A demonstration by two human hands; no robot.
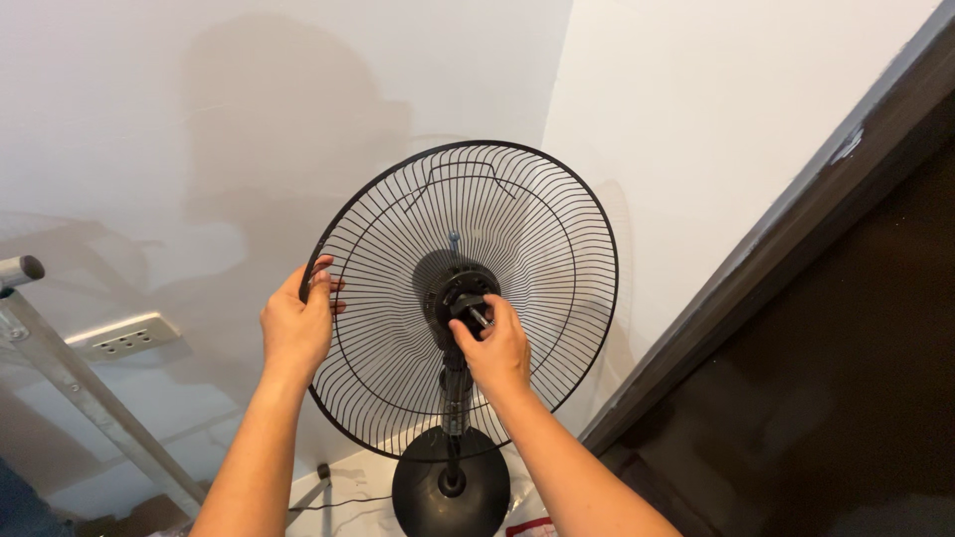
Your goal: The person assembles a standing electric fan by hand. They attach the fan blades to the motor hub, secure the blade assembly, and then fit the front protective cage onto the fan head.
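White wall; left hand point(295, 328) grips fan grille point(557, 249) rim, right hand point(494, 345) on hub point(456, 288).

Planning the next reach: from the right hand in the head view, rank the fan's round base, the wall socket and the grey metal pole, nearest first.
From the right hand:
1. Round base, just below it, at the foot of the stand.
2. Wall socket, well to the left, on the wall.
3. Grey metal pole, farther left, leaning near the picture's edge.
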